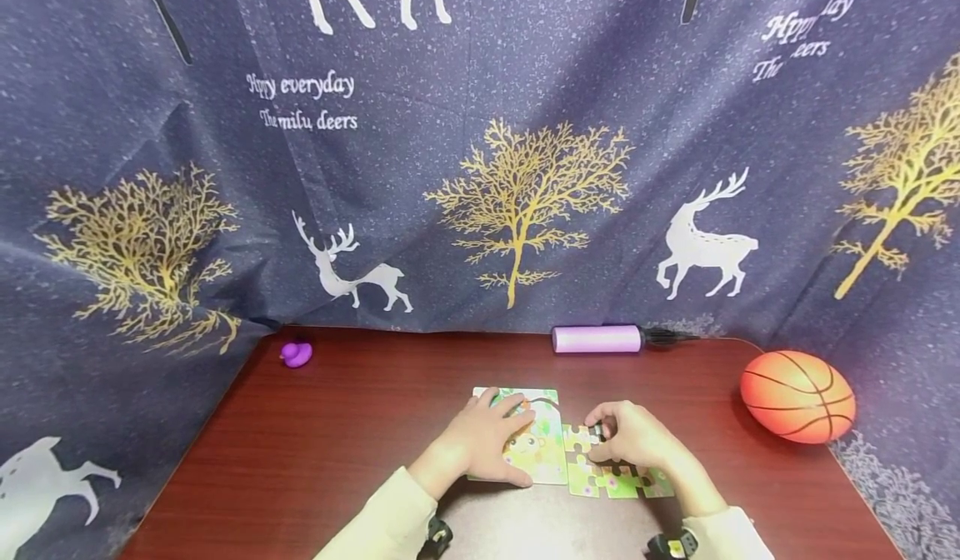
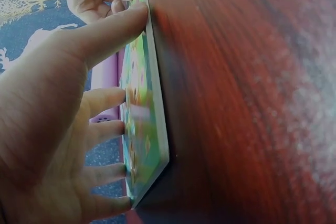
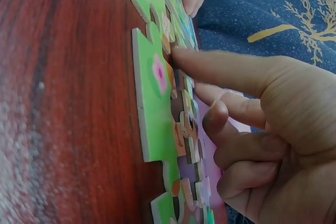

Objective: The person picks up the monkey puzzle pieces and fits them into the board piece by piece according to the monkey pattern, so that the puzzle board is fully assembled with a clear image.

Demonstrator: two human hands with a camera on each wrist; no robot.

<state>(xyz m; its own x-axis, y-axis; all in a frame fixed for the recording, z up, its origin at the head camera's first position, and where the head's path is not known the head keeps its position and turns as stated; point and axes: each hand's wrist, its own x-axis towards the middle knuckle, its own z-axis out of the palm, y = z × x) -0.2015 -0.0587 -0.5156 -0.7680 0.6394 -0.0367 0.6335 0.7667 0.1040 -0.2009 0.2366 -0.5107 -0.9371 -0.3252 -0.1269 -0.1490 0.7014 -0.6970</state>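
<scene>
A square picture board with a cartoon face on green and yellow lies flat on the table. My left hand rests on it with fingers spread, the thumb along its near edge in the left wrist view. Right beside the board are jigsaw puzzle pieces, several joined, with gaps between some; one green piece bears a pink flower. My right hand is over them, its thumb and index finger pinching a small puzzle piece at the upper left, partly hidden by the fingers. The other right fingers are curled in.
On the red-brown table a purple rubber duck sits at the far left. A lilac hand pump lies along the back edge. An orange basketball stands at the right. Behind hangs a blue curtain with deer and trees.
</scene>
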